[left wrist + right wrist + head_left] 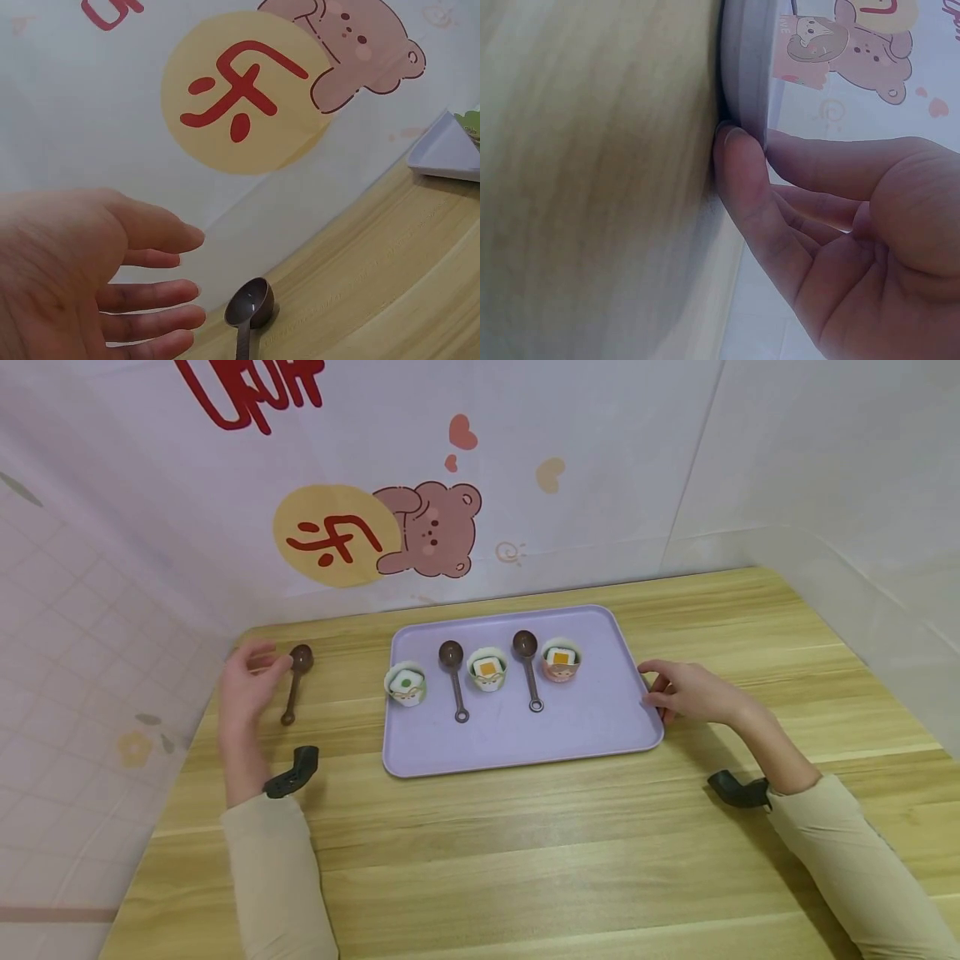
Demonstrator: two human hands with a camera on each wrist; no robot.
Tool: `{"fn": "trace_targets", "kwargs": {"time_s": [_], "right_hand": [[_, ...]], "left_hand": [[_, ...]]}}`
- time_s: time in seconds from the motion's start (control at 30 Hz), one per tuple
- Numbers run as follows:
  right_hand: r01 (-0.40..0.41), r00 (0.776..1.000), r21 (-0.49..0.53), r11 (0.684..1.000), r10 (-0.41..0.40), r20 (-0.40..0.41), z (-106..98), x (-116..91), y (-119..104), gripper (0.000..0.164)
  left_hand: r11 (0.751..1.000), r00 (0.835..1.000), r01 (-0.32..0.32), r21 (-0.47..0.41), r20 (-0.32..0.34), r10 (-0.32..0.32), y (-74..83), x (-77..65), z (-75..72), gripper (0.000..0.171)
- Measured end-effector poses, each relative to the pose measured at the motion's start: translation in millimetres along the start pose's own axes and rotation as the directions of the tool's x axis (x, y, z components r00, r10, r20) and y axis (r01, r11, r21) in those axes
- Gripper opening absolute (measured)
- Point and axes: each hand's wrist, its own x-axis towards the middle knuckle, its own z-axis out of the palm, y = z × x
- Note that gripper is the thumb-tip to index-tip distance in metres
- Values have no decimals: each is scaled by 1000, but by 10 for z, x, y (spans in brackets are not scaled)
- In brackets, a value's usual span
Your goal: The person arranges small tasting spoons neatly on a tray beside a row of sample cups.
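My left hand (247, 681) is beside a brown measuring spoon (302, 658) at the table's left. In the left wrist view its fingers (154, 296) are loosely bent, with a gap between them and that spoon (251, 304). The right hand (693, 692) pinches the right rim of a lavender tray (517, 743); in the right wrist view a fingertip (739, 150) tucks under the tray's edge (750, 75). On the tray, two more brown measuring spoons (451, 655) (525, 644) lie between three small paper cups (407, 693) (487, 681) (561, 671) holding white squares.
The tray rests on a wood-grain table (480, 860). Behind it rises a white wall covering (600, 468) with a printed bear (435, 531). Another light covering (67, 693) hangs along the left side. Black straps (292, 772) are on both wrists.
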Motion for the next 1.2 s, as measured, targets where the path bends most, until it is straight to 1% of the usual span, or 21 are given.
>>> {"fn": "trace_targets", "kwargs": {"time_s": [0.13,0.2,0.33,0.47,0.57,0.67,1.0,1.2], "right_hand": [[1,1000,-6,1000,-1,-1,0,1,2,51],[0,1000,-3,1000,0,0,4,4,2,50],[0,1000,4,1000,0,1,11,10,-7,50],[1,1000,2,1000,-1,2,12,13,-8,50],[0,1000,3,1000,0,2,14,12,-11,50],[0,1000,2,1000,0,0,16,11,-17,50],[2,1000,7,1000,-2,1,12,4,-32,49],[2,1000,4,1000,-2,2,9,-1,-44,49]], "left_hand": [[1000,1000,14,3,9,-14,-67,19,-5,54],[1000,1000,11,8,18,-11,-100,27,-6,54],[1000,999,16,22,45,-17,-164,40,-8,54],[998,994,40,57,95,-45,-211,41,-3,56],[996,989,60,67,133,-68,-235,40,13,58],[995,984,76,57,155,-84,-248,42,28,59],[994,976,109,27,188,-112,-301,75,43,56],[992,972,115,44,201,-121,-312,81,51,51]]}}
